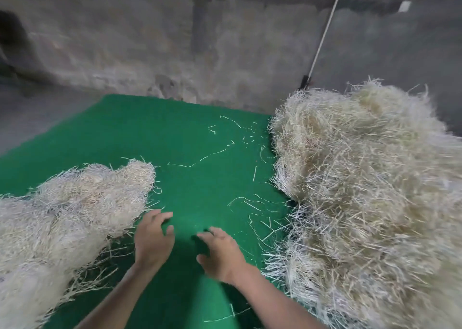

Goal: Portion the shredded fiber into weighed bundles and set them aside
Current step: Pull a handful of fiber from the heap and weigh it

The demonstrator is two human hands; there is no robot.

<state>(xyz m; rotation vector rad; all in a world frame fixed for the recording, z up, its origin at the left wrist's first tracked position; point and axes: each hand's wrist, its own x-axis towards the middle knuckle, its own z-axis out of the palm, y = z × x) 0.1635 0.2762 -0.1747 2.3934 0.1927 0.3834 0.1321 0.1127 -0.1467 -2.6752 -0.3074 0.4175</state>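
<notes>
Handling: I judge the shredded fiber light, springy and tangly; I'd scoop a clump from the edge of the big heap with 2 palms.
Fiber: 2 heaps, the big heap on the right side of the green mat, the smaller heap on its left; loose strands mid-mat.
Hands: left hand and right hand over the mat's near middle, fingers spread, gripping nothing.
Containers: none I can see, nor any scale.

One flat green mat holds two pale shredded-fiber heaps, large heap right, small heap left; over it, one left hand, one right hand.
</notes>
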